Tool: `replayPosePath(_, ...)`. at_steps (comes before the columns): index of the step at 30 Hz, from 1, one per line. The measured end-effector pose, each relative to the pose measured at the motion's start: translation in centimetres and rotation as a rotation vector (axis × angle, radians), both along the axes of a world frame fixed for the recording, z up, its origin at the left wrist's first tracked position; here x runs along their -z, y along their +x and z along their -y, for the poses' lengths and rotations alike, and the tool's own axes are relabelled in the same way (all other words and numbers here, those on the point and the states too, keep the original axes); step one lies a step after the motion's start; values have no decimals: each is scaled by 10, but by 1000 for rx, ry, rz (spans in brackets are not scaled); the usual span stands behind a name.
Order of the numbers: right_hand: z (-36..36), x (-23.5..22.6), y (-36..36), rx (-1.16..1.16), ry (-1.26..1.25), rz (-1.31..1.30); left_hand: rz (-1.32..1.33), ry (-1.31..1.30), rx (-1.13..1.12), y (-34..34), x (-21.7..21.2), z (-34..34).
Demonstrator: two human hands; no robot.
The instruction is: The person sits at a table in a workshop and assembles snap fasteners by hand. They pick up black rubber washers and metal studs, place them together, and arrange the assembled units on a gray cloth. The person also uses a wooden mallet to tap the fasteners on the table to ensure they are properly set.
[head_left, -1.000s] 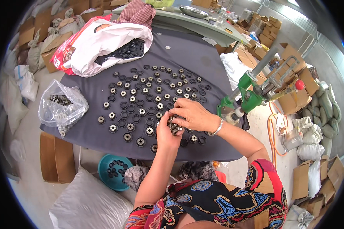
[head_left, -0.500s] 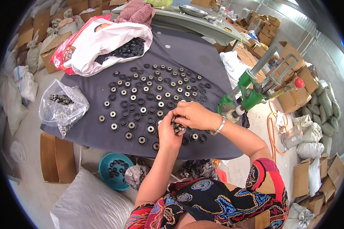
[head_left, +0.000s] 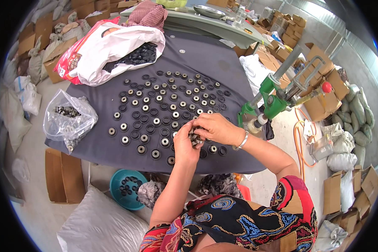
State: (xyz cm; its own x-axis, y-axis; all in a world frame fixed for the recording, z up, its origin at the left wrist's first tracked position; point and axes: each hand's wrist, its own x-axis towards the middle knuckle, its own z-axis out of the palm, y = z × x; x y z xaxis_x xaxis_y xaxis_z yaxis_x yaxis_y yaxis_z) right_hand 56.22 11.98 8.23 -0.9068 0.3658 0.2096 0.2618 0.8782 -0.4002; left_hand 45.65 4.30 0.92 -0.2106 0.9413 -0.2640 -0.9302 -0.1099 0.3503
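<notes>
Both hands meet over the front right part of a dark cloth-covered table. My left hand is cupped around several small metal rings. The fingers of my right hand are bent in among these rings, with the thumb and fingertips pressed on them; which ring they pinch is hidden. Around the hands, many black rings lie spread over the cloth, and a good part of them have a metal ring sitting in the middle.
A clear plastic bag of metal rings stands at the table's left. Behind it lies a white and red sack with black parts in its mouth. A green hand press stands at the right. Below the front edge is a teal basin.
The view has shifted very slightly. My hands stay together in nearly the same place, the right fingers still working among the metal rings in the left.
</notes>
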Motion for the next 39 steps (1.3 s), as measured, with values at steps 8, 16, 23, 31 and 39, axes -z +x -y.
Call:
replayPosePath(8, -4, -8, 5, -74, 30, 69, -143, -64, 2, 1, -8, 3)
replayPosePath(16, -2, 0, 11, 61, -160, -209, -90, -43, 41, -2, -7, 2)
replayPosePath(23, -4, 8, 10, 117, -192, -234, -84, -47, 42, 0, -3, 1)
replayPosePath(31, 0, 4, 9, 58, -8, -163, -126, -34, -24, 3, 0, 2)
replayPosePath(39, 11, 16, 12, 146, 13, -230, -127, -30, -34, 7, 0, 1)
